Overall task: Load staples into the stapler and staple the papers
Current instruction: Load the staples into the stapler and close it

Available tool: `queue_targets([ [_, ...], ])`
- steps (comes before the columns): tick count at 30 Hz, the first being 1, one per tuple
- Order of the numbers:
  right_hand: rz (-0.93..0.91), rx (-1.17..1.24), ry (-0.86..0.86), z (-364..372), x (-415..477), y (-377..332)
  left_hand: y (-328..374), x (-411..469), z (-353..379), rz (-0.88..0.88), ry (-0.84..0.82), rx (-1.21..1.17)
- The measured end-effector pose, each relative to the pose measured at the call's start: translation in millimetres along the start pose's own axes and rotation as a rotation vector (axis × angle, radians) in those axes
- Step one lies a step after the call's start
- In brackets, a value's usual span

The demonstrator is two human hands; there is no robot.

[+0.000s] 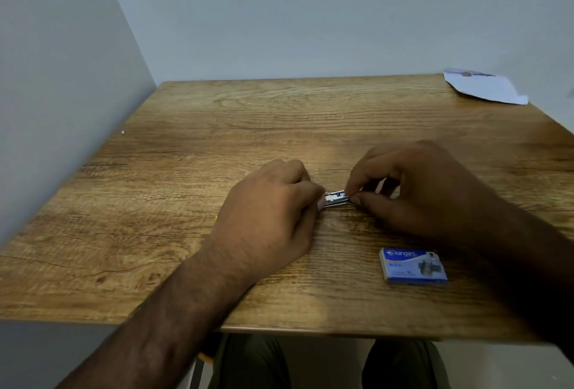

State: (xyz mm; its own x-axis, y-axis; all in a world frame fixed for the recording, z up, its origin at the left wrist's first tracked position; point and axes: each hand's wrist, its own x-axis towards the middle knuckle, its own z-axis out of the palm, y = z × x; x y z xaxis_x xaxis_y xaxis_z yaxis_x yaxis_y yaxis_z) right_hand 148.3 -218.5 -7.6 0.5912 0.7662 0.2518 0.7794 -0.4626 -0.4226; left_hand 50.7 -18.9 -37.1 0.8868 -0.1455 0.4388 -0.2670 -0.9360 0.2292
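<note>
A wooden worktop (186, 171) fills the view, set into a corner of pale walls (62, 47). Near its middle the left hand (267, 218) curls its fingers round one end of a small metal stapler (337, 197), and the right hand (413, 190) pinches the other end between thumb and forefinger. Only a short silvery stretch shows between them, low on the wood, perhaps the open staple channel, though blur leaves that unsure. White papers (484, 87) lie at the far right corner, well apart, and a blue box of staples (413, 266) lies flat nearer the front edge, beside the right forearm.
</note>
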Motion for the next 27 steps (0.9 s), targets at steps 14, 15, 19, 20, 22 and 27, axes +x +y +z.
queue_targets([
  [14,-0.001,0.061,0.041,7,-1,12,-61,-40,-30,-0.19,0.028,-0.147],
  [15,0.0,0.05,0.035,8,0,12,-62,-41,-29,-0.206,0.036,-0.174],
  [19,0.023,0.001,-0.004,9,2,10,-63,-40,-26,-0.254,0.049,-0.296],
  [20,0.018,-0.005,0.002,9,2,9,-63,-40,-26,-0.271,0.057,-0.361],
  [22,0.015,0.006,0.008,9,2,9,-63,-40,-27,-0.318,0.088,-0.507],
  [27,0.046,0.075,0.046,8,0,8,-52,-37,-28,-0.349,0.167,-0.756],
])
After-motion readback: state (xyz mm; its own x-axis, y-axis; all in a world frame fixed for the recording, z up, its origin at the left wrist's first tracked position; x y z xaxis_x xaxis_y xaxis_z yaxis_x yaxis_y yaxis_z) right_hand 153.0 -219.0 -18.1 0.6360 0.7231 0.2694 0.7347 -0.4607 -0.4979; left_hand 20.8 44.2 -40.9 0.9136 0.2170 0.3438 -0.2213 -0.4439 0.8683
